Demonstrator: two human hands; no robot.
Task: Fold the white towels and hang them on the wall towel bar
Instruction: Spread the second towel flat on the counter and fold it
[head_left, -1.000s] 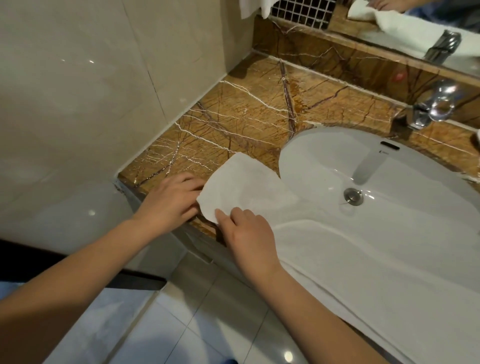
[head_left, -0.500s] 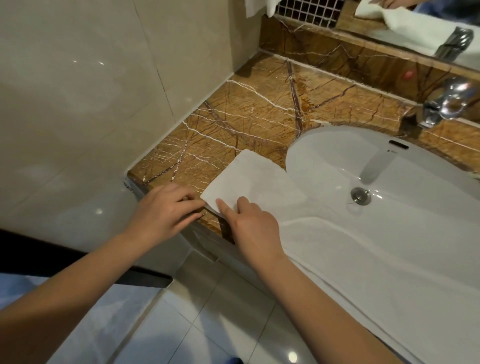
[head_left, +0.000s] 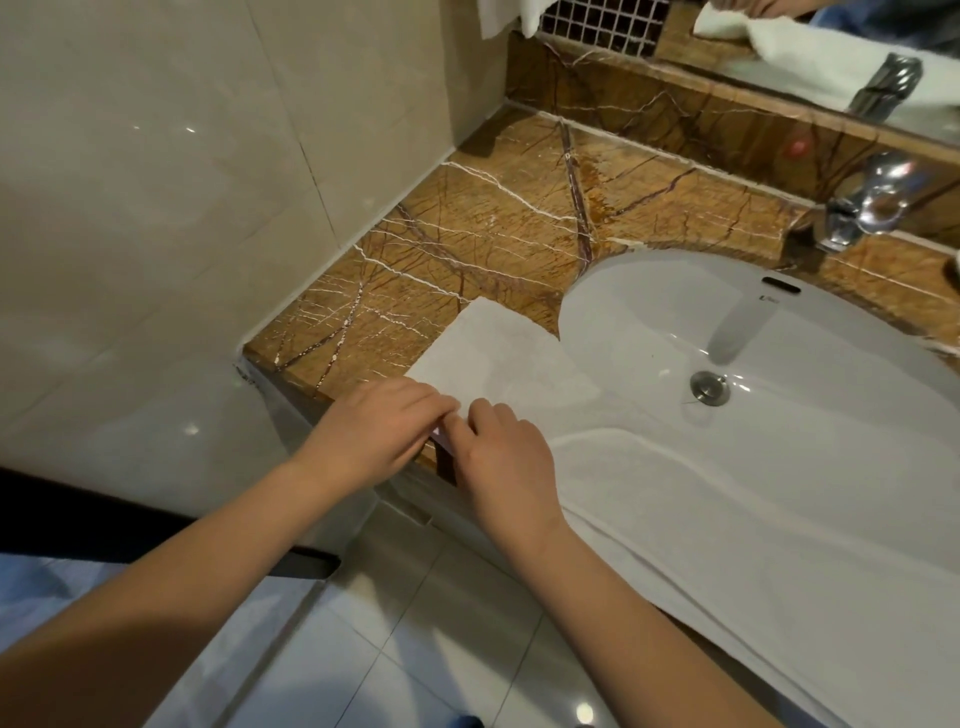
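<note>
At nine o'clock the tiled wall (head_left: 156, 208) runs down to the left edge of the marble bench (head_left: 493, 218), and that corner of the bench lies bare between the wall and the sink, giving open room towards eleven o'clock. Below it, at seven o'clock, is the tiled floor (head_left: 415, 649).

My left hand (head_left: 374, 436) sits at the bench's front edge, its fingers curled together down onto the near-left corner of the white towel (head_left: 727, 519). My right hand (head_left: 506, 462) is just beside it at its three o'clock, knuckles up. Its bent fingers nip the same hem, and the two sets of fingertips are touching.

The towel's left end lies flat on the bench. The rest stretches towards four o'clock over the front rim of the sink (head_left: 779, 332) and hangs a little past the bench's edge. The drain (head_left: 709, 387) shows just beyond the towel's far edge, and the tap (head_left: 862, 208) stands at two o'clock.
</note>
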